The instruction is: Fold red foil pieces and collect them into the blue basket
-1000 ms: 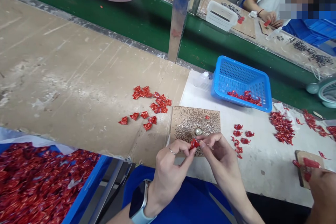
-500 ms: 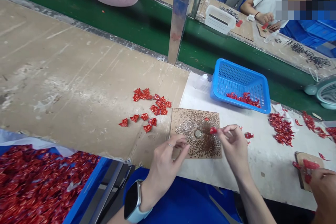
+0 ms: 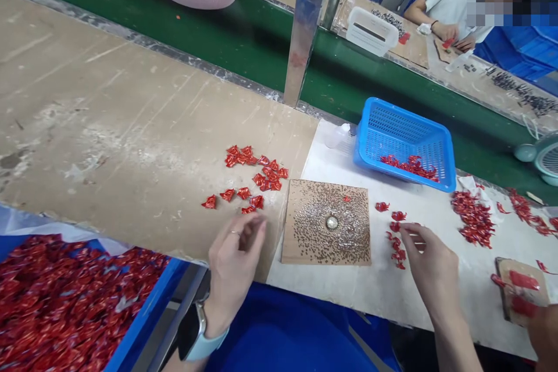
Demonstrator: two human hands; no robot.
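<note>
My left hand (image 3: 235, 253) hangs loosely curled at the cardboard's front edge, just below a scattered group of red foil pieces (image 3: 255, 177), with nothing visible in it. My right hand (image 3: 429, 261) rests on the white table surface (image 3: 440, 296), fingertips touching a small column of red foil pieces (image 3: 396, 241). Between my hands lies a brown square board (image 3: 326, 224) covered in small metallic bits, with a round metal disc (image 3: 332, 222) at its centre. Neither hand touches the board.
A blue tray heaped with red foil pieces (image 3: 65, 302) sits at lower left. A blue plastic basket (image 3: 405, 148) holds more, and a loose pile (image 3: 473, 218) lies to its right. Another person's hand (image 3: 543, 331) is at a small board (image 3: 521, 290); a co-worker (image 3: 440, 11) works across the green belt.
My hands have moved apart, the left leftward off the board and the right rightward to the red pieces. The red piece pinched in my right fingers no longer shows there.
</note>
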